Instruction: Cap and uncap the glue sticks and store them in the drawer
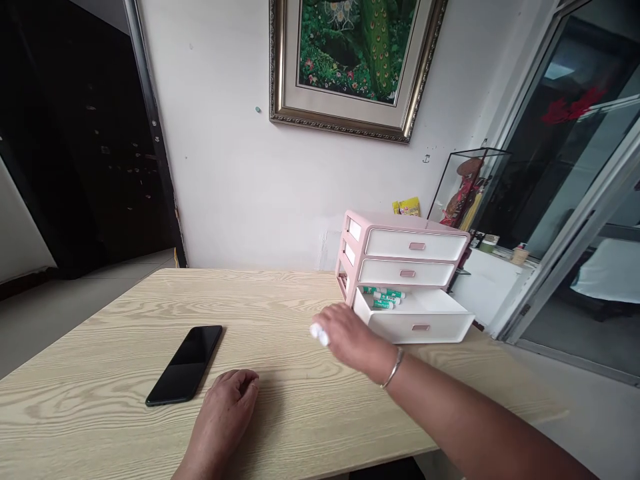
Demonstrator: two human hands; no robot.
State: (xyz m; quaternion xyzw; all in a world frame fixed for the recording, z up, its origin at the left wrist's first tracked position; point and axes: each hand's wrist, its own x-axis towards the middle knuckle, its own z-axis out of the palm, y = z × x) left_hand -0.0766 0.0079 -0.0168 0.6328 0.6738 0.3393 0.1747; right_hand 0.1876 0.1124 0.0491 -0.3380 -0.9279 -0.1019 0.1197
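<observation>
My right hand [345, 335] is closed around what look like two small tubes [320, 335]. Only their white ends stick out beside my fingers; the rest is covered. It is held just left of the pulled-out bottom drawer [420, 328] of a pink and white drawer unit. Several green and white tubes [384, 305] lie at the left inside that drawer. On the table, my left hand [227, 403] rests in a loose curl, with nothing seen in it. A black phone [185, 365] lies flat to the left of it.
The drawer unit's upper two drawers [400, 245] are pushed in. A yellow packet [407, 206] shows behind its top. The wood-grain table [125, 333] stands by a wall with a framed picture [340, 117]. A glass case [465, 190] is at the back right.
</observation>
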